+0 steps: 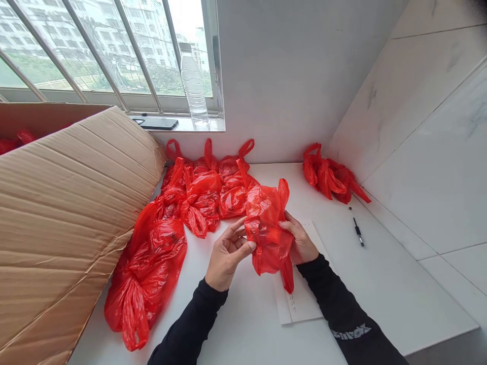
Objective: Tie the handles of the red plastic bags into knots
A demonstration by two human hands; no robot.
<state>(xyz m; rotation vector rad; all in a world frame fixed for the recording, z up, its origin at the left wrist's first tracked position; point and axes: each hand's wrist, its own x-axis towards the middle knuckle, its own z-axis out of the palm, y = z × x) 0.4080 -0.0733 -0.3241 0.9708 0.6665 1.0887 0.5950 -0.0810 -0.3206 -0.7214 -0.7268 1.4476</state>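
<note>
Left hand [223, 257] and right hand [300, 242] both grip one red plastic bag [268, 230] above the bench [243, 329], partly covering papers [304, 303].

head cam, aimed forward and kinda down at the tabletop [399, 289], pretty close, window [114, 50] around 10 o'clock

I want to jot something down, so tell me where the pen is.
In the head view, the pen lies on the right of the table, just in front of the red bags in the corner, between the paper and the wall.
</note>
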